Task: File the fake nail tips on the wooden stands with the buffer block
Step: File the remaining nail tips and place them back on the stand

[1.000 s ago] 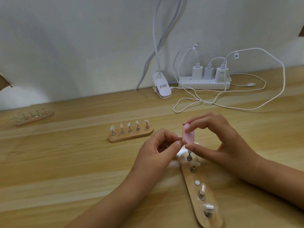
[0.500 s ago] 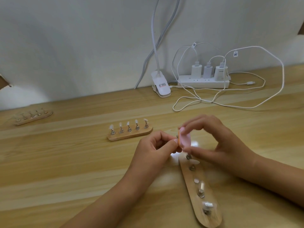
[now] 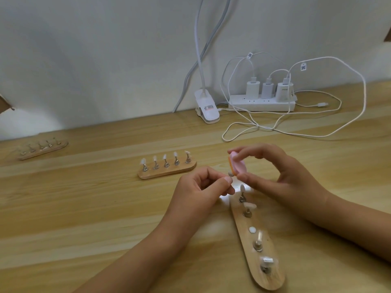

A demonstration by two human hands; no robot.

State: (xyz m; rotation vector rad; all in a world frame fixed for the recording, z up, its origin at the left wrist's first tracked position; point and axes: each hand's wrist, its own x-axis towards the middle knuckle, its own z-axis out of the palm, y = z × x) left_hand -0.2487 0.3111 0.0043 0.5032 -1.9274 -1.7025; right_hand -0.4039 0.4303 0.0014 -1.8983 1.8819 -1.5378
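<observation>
Buffer block (image 3: 238,164), pink, centre of frame, pinched between thumb and fingers of the right hand (image 3: 283,176). Its lower edge appears to meet a small nail tip (image 3: 230,174) pinched in the left hand (image 3: 201,187), above the near stand (image 3: 273,273) at lower right.

Step, as judged: filing one tip, task part done.

Next calls for short light strokes and a firm pinch, then returning the tip to its stand.

Second stand (image 3: 167,173) sits left of centre on the worktop (image 3: 84,208).

A: Surface?
B: Pale wooden table (image 3: 84,208), set against a wall.
A: On it?
B: Three wooden stands. Near stand (image 3: 275,280) lower right, middle stand (image 3: 167,173) centre, far stand (image 3: 42,152) back left. At the wall: power strip (image 3: 262,105), lamp clip (image 3: 208,111) just beside it, white cables (image 3: 275,130) looped in front.
</observation>
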